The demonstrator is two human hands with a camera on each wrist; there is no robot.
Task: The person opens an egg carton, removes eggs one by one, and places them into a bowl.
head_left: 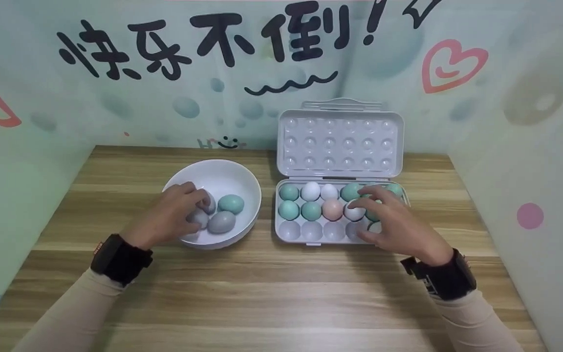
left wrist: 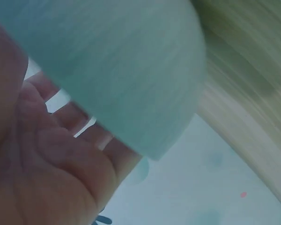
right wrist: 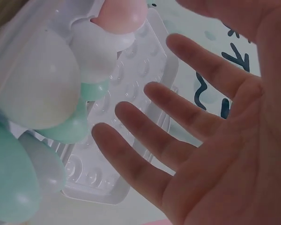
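Note:
My left hand [head_left: 171, 215] reaches over the near left rim of a white bowl [head_left: 247, 181]. Its fingers and thumb lie about two pale grey eggs [head_left: 198, 218]; whether they grip one is hidden, and the bowl's wall [left wrist: 131, 70] blocks the left wrist view. Beside them in the bowl lie a green egg [head_left: 231, 204] and a grey egg [head_left: 221, 222]. Over the right part of an open egg box [head_left: 289, 232], my right hand [head_left: 399, 220] spreads its fingers, holding nothing. Near it are a white egg [head_left: 354, 211] and a partly covered front-row egg [head_left: 374, 227].
The box's dimpled lid [head_left: 340, 142] stands upright behind its base. Green, white and pink eggs fill visible cups in the two rear rows; several front-left cups hold none. The wooden table [head_left: 271, 298] meets a printed backdrop [head_left: 154, 107] behind and at both sides.

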